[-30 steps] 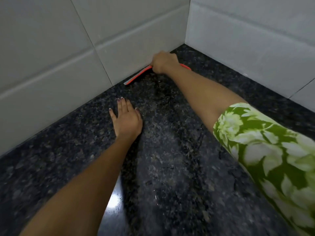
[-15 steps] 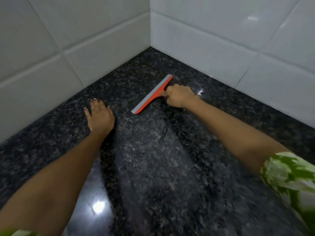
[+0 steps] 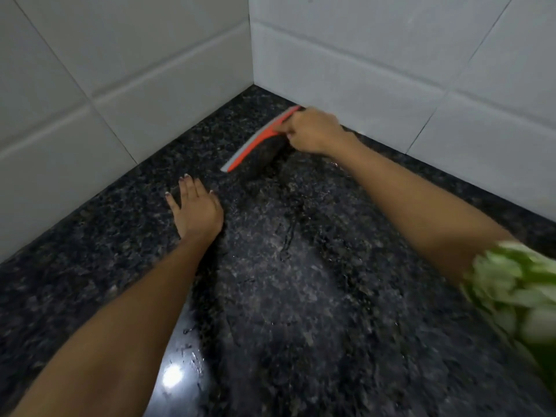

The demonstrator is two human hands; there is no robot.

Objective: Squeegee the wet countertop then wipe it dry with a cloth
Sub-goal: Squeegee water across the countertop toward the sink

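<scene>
A dark speckled granite countertop [image 3: 301,296] fills the lower view, with wet streaks and droplets down its middle. An orange squeegee [image 3: 257,141] with a grey blade lies at a slant near the back corner, its far end close to the right wall. My right hand [image 3: 314,132] is shut on its handle. My left hand [image 3: 195,210] rests flat on the counter, fingers spread, a short way in front of the blade's near end. No cloth is in view.
White tiled walls [image 3: 150,70] meet in a corner behind the counter and bound it on the left and right. A bright light reflection [image 3: 173,377] shines on the wet stone near my left forearm.
My right hand drew the squeegee off the left wall toward me, then pushed it back toward the right wall. My left hand stayed flat on the counter.
</scene>
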